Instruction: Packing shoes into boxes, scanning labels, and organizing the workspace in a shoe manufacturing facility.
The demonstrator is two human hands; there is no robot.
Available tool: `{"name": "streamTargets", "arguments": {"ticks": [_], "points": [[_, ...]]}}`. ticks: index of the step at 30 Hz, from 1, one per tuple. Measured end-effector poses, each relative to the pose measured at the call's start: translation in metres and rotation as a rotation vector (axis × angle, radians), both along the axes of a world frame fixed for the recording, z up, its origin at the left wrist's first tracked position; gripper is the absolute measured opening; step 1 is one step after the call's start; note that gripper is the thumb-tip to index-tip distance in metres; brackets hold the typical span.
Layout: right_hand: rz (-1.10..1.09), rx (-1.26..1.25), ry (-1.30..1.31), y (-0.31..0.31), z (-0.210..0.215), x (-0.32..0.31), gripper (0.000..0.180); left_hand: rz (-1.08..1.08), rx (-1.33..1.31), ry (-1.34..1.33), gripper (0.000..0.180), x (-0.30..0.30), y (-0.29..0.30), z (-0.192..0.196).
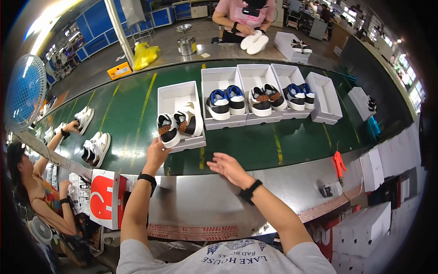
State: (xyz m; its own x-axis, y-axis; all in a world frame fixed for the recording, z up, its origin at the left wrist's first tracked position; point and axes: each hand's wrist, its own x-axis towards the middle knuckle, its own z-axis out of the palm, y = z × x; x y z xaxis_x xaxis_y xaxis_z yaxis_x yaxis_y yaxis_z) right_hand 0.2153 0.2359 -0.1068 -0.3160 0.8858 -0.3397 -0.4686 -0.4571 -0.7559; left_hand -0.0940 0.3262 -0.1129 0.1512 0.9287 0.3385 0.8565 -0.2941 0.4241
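Note:
At the near left corner of an open white shoe box (188, 144), my left hand (156, 155) is closed on the box, close below the heel of a sneaker (169, 130). Its fingertips are partly hidden. That sneaker and its mate (189, 119), white, black and brown with spotted patches, rest tilted in the box. My right hand (228, 169) hovers over the belt's near edge, fingers spread and holding nothing. To the right, further white boxes hold a blue-lined pair (218, 105), a spotted pair (261, 101) and another blue-lined pair (294, 96).
An open white box (325, 98) stands on the green conveyor belt (246, 144). Left lies a loose sneaker pair (96, 148), near a co-worker's hand (70, 127). Across, another person holds white shoes (255, 43). Orange-handled pliers (338, 164) lie at right; a red-and-white box (105, 198) stands left.

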Motion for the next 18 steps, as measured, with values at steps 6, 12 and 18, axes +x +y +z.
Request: {"name": "streamTargets", "arguments": {"ticks": [6,12,18], "points": [[-0.259,-0.013,-0.232,-0.145,0.033,0.146,0.035,0.045,0.035,0.036,0.041,-0.002,0.059,-0.049],[-0.863,0.155,-0.854,-0.294,0.063,0.322,0.024,0.090,0.021,0.056,0.045,-0.014,0.104,-0.055],[-1.406,-0.120,-2.333,-0.489,0.136,0.436,0.023,0.007,0.155,0.068,0.073,0.019,0.091,-0.071]]}}
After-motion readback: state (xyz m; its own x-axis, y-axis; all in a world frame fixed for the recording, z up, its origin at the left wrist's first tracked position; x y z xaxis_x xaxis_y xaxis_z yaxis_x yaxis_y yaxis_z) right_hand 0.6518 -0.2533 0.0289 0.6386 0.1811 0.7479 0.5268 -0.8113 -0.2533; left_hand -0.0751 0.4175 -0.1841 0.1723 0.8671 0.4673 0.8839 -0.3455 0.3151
